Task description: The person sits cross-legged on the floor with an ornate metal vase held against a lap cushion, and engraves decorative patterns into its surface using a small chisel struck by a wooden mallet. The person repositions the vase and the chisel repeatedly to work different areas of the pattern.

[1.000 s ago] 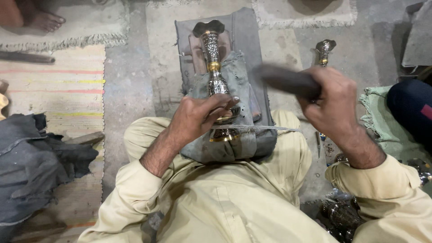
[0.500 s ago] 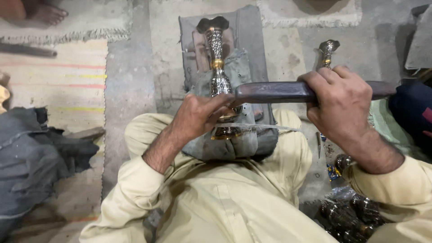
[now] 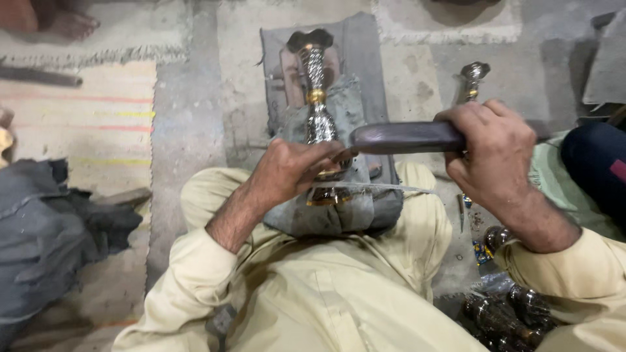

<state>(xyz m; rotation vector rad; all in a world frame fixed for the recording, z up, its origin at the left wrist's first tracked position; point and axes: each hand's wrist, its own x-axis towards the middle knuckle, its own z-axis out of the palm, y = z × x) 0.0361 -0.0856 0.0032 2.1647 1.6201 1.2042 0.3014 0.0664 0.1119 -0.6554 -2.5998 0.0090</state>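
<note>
A tall engraved silver-and-gold metal stem piece [image 3: 317,98] lies lengthwise on a grey padded block [image 3: 365,58] between my knees. My left hand [image 3: 297,171] grips its lower end and holds it down against the padding. My right hand [image 3: 492,153] is closed around a dark wooden tool [image 3: 407,137], held level, with its left tip almost touching the piece near my left fingers. My cream-coloured trousers and sleeves fill the lower part of the head view.
A second silver stem piece [image 3: 471,79] lies on the concrete floor at right. Several dark metal parts [image 3: 515,313] sit by my right elbow. A grey cloth heap [image 3: 45,228] lies left, a striped mat [image 3: 78,117] behind it, another person's foot [image 3: 62,23] top left.
My right hand has swung the wooden tool from a raised, angled position down to level across the piece. My left hand has kept its grip.
</note>
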